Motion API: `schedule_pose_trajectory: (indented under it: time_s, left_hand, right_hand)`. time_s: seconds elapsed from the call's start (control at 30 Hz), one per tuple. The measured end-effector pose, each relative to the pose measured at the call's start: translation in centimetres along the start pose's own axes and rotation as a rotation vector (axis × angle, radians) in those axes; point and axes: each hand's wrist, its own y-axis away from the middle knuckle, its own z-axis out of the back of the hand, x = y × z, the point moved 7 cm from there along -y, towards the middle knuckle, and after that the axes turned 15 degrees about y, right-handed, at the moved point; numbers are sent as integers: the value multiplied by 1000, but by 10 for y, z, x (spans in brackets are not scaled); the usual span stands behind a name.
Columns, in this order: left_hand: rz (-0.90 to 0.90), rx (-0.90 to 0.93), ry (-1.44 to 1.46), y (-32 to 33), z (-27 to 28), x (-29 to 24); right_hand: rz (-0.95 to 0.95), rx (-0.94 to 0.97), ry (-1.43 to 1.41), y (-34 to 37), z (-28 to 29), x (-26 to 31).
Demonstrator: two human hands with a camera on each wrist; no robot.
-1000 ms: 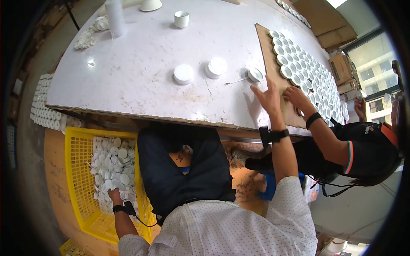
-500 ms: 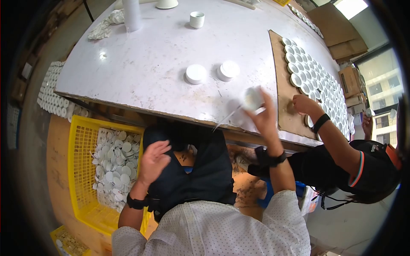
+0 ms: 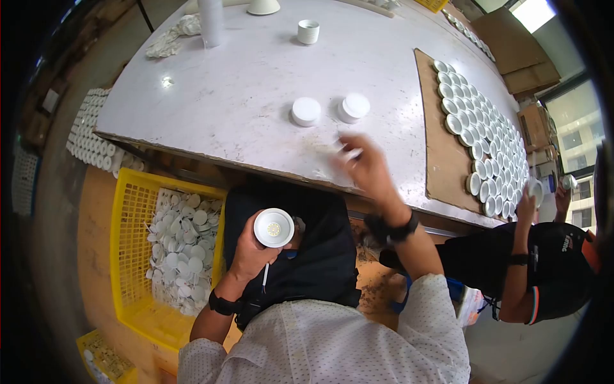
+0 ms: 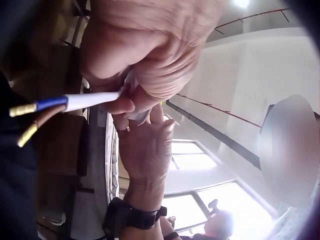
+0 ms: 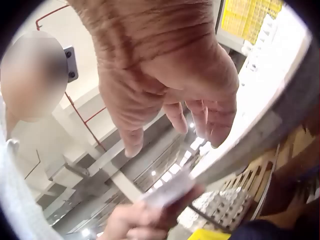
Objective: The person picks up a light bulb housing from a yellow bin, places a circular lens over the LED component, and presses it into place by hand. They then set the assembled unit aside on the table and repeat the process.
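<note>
My left hand (image 3: 246, 256) grips a round white LED light (image 3: 274, 228) above my lap, its face with small yellowish chips turned up. From under it hangs a white cable (image 3: 265, 274); in the left wrist view blue and brown wires (image 4: 50, 104) with bare ends stick out of it. Over the table's front part is my right hand (image 3: 369, 168), blurred in the head view. Seen from the right wrist, the fingers (image 5: 200, 115) are spread from the thumb with nothing between them. Two round white pieces (image 3: 306, 111) lie on the table beyond that hand.
Left of my lap stands a yellow basket (image 3: 120, 269) with many white discs (image 3: 185, 256). Rows of white rings (image 3: 483, 134) cover a cardboard sheet (image 3: 435, 169) at right. Another person (image 3: 556, 262) sits there. A ribbed white cup-shaped piece (image 3: 308, 32) stands farther back.
My left hand came up from the discs in the basket to my lap. My right hand lifted the light off the table; it is now in my left hand, and the right is back over the table.
</note>
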Motion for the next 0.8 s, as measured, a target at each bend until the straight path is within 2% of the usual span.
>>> schedule_pose_trajectory:
  time_s: [0.03, 0.07, 0.13, 0.17, 0.23, 0.27, 0.3, 0.37, 0.53, 0.6, 0.63, 0.7, 0.8]
  left_hand:
    - [-6, -2, 0, 2, 5, 1]
    - [35, -15, 4, 3, 12, 6]
    - [70, -29, 13, 6, 18, 12]
    - [64, -30, 3, 7, 18, 13]
    - [50, -36, -4, 9, 21, 14]
    - [40, -32, -20, 9, 23, 14]
    - [30, -29, -35, 10, 24, 13]
    - [27, -46, -26, 13, 27, 13]
    - [51, -29, 3, 14, 28, 17]
    - [45, -14, -32, 11, 22, 14]
    - [45, -6, -34, 10, 21, 15]
    - [60, -25, -12, 9, 20, 17]
    - [60, 39, -75, 5, 18, 20]
  right_hand:
    - [51, -220, 263, -27, 23, -10]
    - [-40, -299, 342, -48, 37, -31]
    - [-195, -315, 369, -80, 50, -66]
    - [-188, -312, 369, -89, 50, -74]
    - [-346, -223, 350, -97, 44, -87]
    - [-371, -161, 187, -98, 40, -92]
    - [-364, -156, 188, -97, 38, -91]
    - [-352, -269, -8, -94, 41, -90]
    - [-414, -368, -182, -86, 47, -109]
    - [-502, -282, -436, -80, 44, -115]
    - [-500, -291, -435, -76, 47, -112]
    - [-464, -276, -656, -64, 44, -101]
    - [-453, -250, -653, -58, 42, -93]
